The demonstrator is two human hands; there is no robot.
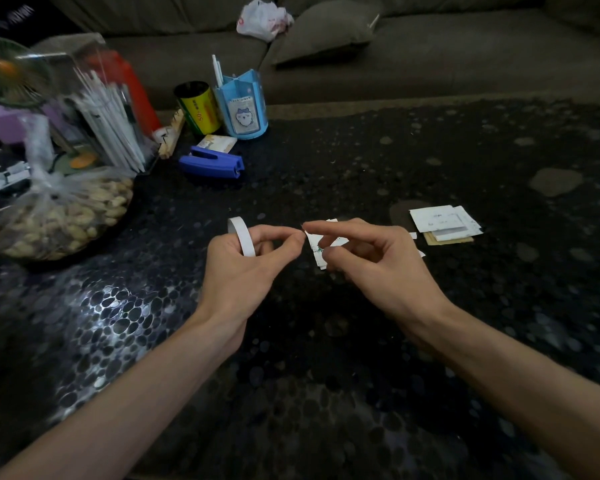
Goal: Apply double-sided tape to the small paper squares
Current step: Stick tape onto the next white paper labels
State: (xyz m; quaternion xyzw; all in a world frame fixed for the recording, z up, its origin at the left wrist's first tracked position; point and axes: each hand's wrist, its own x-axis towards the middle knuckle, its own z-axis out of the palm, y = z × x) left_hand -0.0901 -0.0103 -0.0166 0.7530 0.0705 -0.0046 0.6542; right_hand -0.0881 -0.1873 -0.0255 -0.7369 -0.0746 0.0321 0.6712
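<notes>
Fingers (293, 237) of the left hand (236, 268), which holds the roll (241, 237), pinch beside the square (314, 245) gripped by the right hand (371, 258); a taut, straight pull should help.

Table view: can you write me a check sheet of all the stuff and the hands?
Surface: dark pebble-patterned table, glare at the left.
Job's things: white tape roll in the left hand; small paper squares in the right hand; paper stack on the table at the right.
Clutter: bag of peanuts, clear box of white sticks, yellow can, blue pen holder, blue tool, all far left.
Hands: left hand holds the tape roll; right hand pinches the paper squares.
Cables: nothing seen.
Surroundings: sofa behind, with a cushion and a plastic bag; fan at far left.
</notes>
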